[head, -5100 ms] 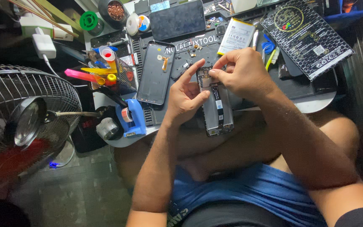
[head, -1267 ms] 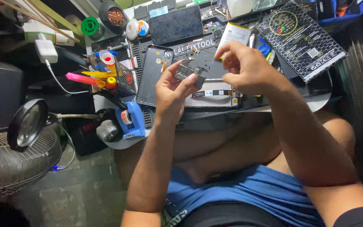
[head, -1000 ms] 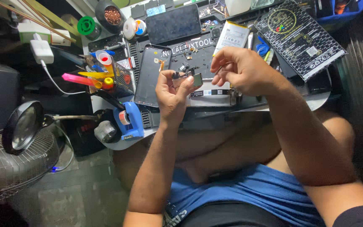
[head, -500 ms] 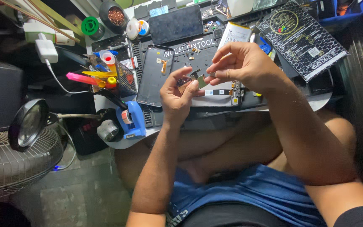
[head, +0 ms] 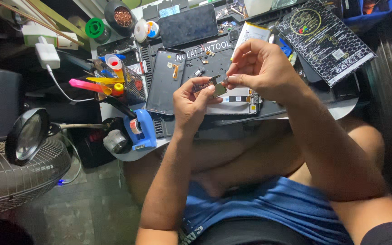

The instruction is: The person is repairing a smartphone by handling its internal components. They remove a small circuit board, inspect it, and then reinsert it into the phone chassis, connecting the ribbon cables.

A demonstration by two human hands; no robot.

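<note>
My left hand (head: 191, 102) pinches a small metal-and-circuit part (head: 217, 87) above the black work mat (head: 214, 54). My right hand (head: 259, 68) meets it from the right, its fingertips closed on the same small part's edge. Under both hands lies an opened phone body (head: 239, 102) with its board showing. A detached dark phone panel (head: 165, 81) lies just left of my left hand. Small loose parts sit on the mat behind the hands.
A dark tablet (head: 188, 26) and white battery (head: 250, 34) lie at the back, a patterned black box (head: 325, 38) at the right. Blue tape dispenser (head: 142, 129), coloured tools (head: 96, 85), charger (head: 47, 55), magnifier (head: 27, 136) and fan (head: 10, 177) stand at the left.
Five seconds ago both hands gripped the phone body upright; it now lies flat on the mat, and my hands have lifted a small part off it and hold it between them.
</note>
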